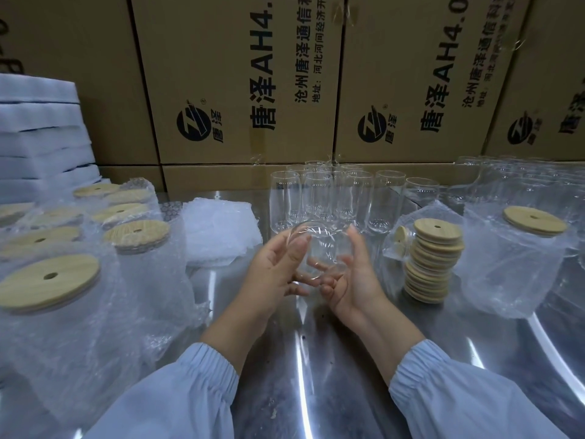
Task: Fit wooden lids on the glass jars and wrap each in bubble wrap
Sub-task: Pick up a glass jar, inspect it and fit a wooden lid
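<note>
The cardboard cartons (240, 80) stacked along the back wall are printed sideways with "唐泽AH4.0", a round black logo beside "唐泽", and smaller lines beginning "沧州唐泽通信科" and "地址:河北河间经济开"; the rest is cut off.

Above the middle of the steel table (316, 359), the left hand (275, 270) and right hand (354, 280) cup one clear glass jar (316, 251) between them, fingers curled under and round it from either side. It carries no lid. It lies tilted rather than upright, and its open rim seems to face up and left towards the left thumb, though the clear glass makes that hard to judge.

Behind the hands stands a cluster of empty jars (323, 198), upright, mouths up. Near the right hand is a leaning stack of wooden lids (433, 264), each with a small hole, and another lid (535, 220) sits in a plastic bag (512, 280) further right. To the left, a pile of bubble wrap sheets (221, 229) lies beside the lidded, wrapped jars (50, 277) that crowd that side up to the table edge. White foam sheets (41, 137) are stacked behind them. Bare steel shows between the pale blue sleeves (177, 394) and under the hands.
</note>
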